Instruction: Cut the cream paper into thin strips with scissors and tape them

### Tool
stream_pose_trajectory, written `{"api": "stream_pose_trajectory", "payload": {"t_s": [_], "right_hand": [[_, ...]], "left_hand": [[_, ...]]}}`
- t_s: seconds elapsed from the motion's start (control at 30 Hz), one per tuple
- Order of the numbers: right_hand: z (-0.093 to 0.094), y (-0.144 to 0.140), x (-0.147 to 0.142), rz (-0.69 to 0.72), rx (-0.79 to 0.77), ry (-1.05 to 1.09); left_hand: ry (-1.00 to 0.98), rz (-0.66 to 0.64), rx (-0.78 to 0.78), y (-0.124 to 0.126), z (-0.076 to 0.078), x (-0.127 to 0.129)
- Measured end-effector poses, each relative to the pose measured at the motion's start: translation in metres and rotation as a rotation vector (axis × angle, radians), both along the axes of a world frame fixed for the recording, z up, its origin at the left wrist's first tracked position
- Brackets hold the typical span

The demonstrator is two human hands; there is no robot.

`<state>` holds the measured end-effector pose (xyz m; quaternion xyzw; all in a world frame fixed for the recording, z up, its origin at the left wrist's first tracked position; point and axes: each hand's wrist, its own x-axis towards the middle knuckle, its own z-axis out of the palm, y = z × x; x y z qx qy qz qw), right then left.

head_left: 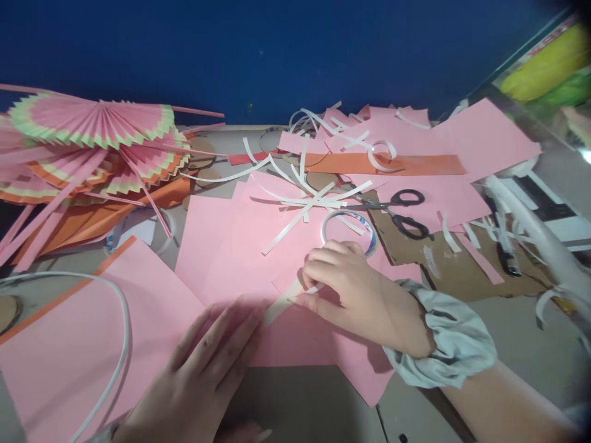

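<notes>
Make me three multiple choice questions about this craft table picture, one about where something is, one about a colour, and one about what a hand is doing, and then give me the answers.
1. Where do the scissors lie?
A. Right of the tape roll, partly on brown cardboard
B. On the folded paper fans
C. Under the left hand

2. What colour is the large paper sheet under both hands?
A. Blue
B. Pink
C. Green

3. What is the right hand doing?
A. Lying flat and open
B. Gripping the scissors
C. Pinching a pale strip against the paper

Answers:
1 A, the black handles rest beside the roll, over the cardboard's edge.
2 B, the sheet is plainly pink.
3 C, the fingertips close on the strip, while the left hand presses flat near its other end.
</notes>
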<state>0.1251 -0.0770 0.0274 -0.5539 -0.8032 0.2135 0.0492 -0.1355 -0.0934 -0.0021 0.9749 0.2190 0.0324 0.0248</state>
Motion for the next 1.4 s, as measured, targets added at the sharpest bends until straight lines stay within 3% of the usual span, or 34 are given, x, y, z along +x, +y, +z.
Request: {"api": "stream_pose_trajectory", "payload": {"t_s": [0.17, 0.57, 0.77, 0.97, 1.13, 1.2, 1.4], "right_hand": [[-0.006, 0.001, -0.007, -0.074, 0.033, -0.012], [-0.010, 0.003, -0.010, -0.091, 0.030, -0.029], [-0.010, 0.000, -0.011, -0.088, 0.052, -0.025], [-0.010, -0.005, -0.016, -0.066, 0.226, -0.076], [-0.010, -0.004, -0.015, -0.008, 0.207, -0.091], [-0.010, -0.003, -0.013, -0.003, 0.193, -0.090], [-0.014, -0.004, -0.011, -0.016, 0.161, -0.022]], "left_hand": [[0.015, -0.012, 0.021, 0.000, 0.002, 0.001], [-0.006, -0.003, -0.020, -0.001, -0.001, -0.001], [-0.016, 0.046, -0.074, -0.002, 0.000, 0.000], [-0.078, 0.112, -0.117, -0.006, -0.001, 0.005], [-0.170, 0.112, -0.114, -0.004, -0.001, 0.004], [-0.157, 0.055, -0.114, 0.000, 0.000, 0.005], [-0.010, 0.087, -0.122, 0.006, 0.005, 0.012]]}}
